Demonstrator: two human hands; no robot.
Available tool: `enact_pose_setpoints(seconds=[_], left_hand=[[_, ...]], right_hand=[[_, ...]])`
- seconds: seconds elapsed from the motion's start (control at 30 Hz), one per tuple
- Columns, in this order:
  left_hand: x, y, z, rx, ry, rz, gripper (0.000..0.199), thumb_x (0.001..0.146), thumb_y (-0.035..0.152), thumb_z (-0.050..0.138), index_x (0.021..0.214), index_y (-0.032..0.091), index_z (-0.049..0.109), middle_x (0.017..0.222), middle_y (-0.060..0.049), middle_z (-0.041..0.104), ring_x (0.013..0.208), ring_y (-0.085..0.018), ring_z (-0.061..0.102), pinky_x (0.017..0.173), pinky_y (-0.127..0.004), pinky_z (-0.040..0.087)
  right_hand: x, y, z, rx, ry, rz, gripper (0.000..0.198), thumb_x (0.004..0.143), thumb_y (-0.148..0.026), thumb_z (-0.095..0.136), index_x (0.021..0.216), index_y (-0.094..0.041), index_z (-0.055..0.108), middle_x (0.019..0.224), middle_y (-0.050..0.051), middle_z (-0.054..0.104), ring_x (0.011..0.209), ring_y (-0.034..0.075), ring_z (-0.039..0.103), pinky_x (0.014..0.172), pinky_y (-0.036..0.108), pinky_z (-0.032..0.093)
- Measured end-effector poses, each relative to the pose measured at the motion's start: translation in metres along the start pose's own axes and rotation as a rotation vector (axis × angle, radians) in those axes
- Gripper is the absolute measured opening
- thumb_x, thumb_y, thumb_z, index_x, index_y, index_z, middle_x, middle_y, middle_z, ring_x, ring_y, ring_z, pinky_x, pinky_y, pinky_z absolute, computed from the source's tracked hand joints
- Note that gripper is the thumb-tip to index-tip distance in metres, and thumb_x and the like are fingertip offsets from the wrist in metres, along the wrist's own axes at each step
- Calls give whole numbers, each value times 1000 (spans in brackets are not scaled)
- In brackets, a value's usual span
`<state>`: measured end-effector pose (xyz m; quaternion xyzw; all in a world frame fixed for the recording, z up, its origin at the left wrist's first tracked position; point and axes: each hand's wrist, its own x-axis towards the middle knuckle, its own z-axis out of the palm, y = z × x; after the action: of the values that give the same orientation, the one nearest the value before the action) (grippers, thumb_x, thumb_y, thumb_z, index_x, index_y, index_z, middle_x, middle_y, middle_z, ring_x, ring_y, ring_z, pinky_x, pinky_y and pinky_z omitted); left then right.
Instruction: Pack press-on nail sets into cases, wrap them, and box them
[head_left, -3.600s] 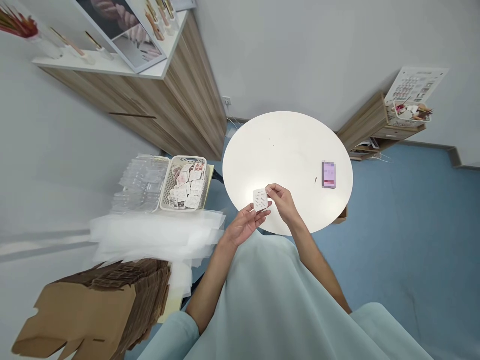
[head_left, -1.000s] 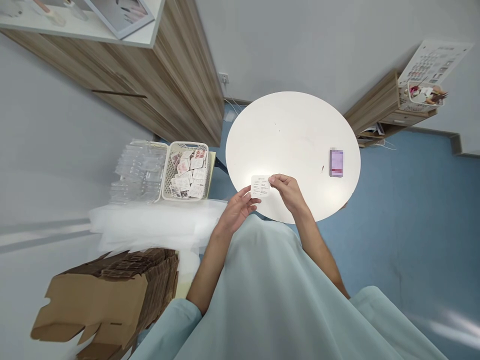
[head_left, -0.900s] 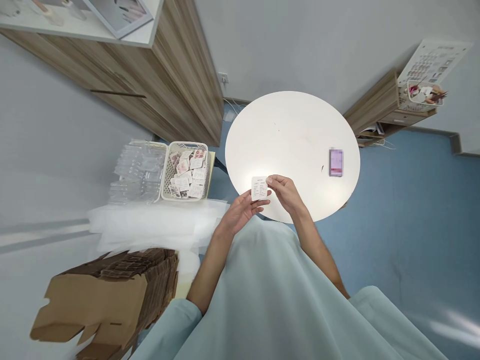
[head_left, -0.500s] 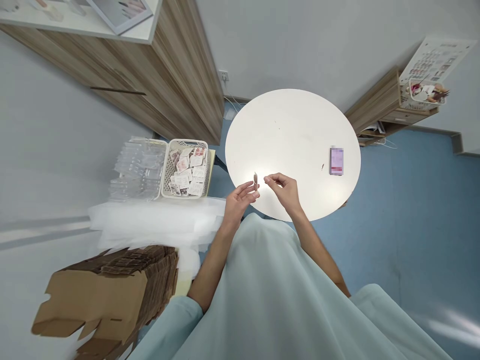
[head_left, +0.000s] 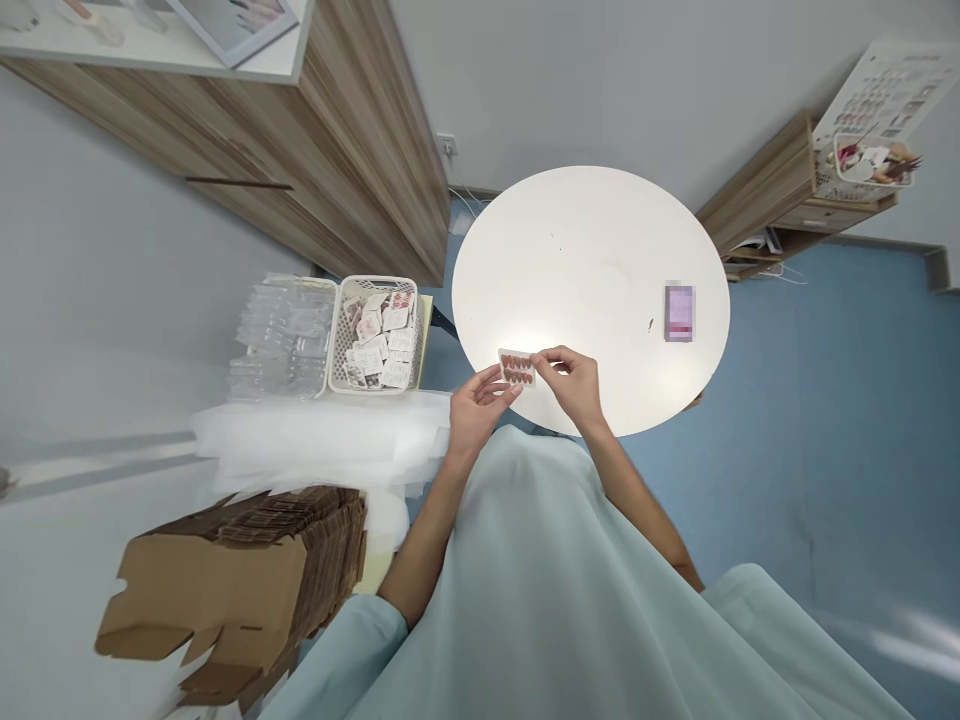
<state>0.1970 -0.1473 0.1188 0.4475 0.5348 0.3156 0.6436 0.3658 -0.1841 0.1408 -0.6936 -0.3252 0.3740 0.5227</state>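
Left hand (head_left: 472,408), right hand (head_left: 577,386) angled inward, close together; fingers (head_left: 559,356) of both clamped on card (head_left: 517,368).

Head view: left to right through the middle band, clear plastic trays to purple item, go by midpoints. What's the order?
Clear plastic trays → white basket → left hand → card with two rows of nail-shaped pieces → right hand → purple item.

Nail-tip card (head_left: 517,370) over near-left edge of desk (head_left: 600,250); unidentified item (head_left: 679,313) near right edge. Left of desk: basket (head_left: 371,390) containing cards (head_left: 379,335); plastic trays (head_left: 277,335) further left; foam sheets (head_left: 322,435) nearer; cartons (head_left: 225,580) nearest.
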Motion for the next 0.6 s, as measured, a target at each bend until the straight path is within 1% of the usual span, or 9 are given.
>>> enact_pose_setpoints(seconds=[0.07,0.17,0.27,0.33,0.4,0.43,0.5,0.53,0.6], left_hand=[[-2,2,-2,-27,1,-3,55,71,44,93,114,16,78,108,-12,79,97,-24,75,93,-42,61],[-5,8,-4,-29,-17,-10,48,73,48,92,106,15,80,92,-9,79,80,-21,74,82,-38,61],[-7,14,-3,-23,-48,-20,47,72,49,93,103,16,80,87,-7,78,69,-18,72,71,-34,59],[-7,15,-1,-22,-52,-21,47,72,49,93,103,16,80,85,-7,77,66,-17,70,67,-33,57],[-5,13,1,-18,-48,-26,48,71,49,93,103,16,80,84,-6,77,64,-16,69,65,-32,56],[-3,11,1,-15,-44,-29,48,71,49,93,103,16,80,84,-6,77,64,-16,69,64,-31,56],[0,6,2,-9,-37,-35,50,70,50,93,104,15,79,84,-6,77,63,-15,68,63,-31,55],[1,3,2,-6,-34,-40,51,70,51,93,104,15,79,84,-6,77,63,-15,69,63,-30,55],[4,-2,2,3,-24,-51,53,69,52,94,105,16,79,85,-6,78,63,-15,69,63,-31,56]], right_hand=[[4,6,-6,24,9,30,29,86,-51,76,81,-22,78,88,4,78,87,22,71,80,35,56],[7,11,-16,69,-11,72,32,84,-53,78,82,-21,78,88,4,78,84,21,70,78,34,55],[8,15,-24,84,-23,97,34,83,-54,79,83,-21,79,88,4,78,81,20,68,76,34,55],[8,17,-27,72,-31,93,35,84,-56,79,83,-21,78,89,4,78,82,20,69,77,34,55],[7,18,-29,41,-35,60,36,87,-57,76,86,-21,78,92,5,78,87,22,71,80,35,56],[7,18,-30,16,-33,30,36,89,-58,74,91,-22,78,96,6,78,92,23,71,82,36,57],[5,18,-30,-57,-46,-63,38,91,-57,74,107,-24,78,112,8,77,106,25,71,88,39,58],[4,18,-29,-109,-70,-123,41,91,-56,75,118,-25,76,123,9,75,115,27,69,91,40,58],[3,20,-28,-240,-160,-252,55,90,-52,78,138,-29,67,143,10,67,133,30,61,102,46,56]])
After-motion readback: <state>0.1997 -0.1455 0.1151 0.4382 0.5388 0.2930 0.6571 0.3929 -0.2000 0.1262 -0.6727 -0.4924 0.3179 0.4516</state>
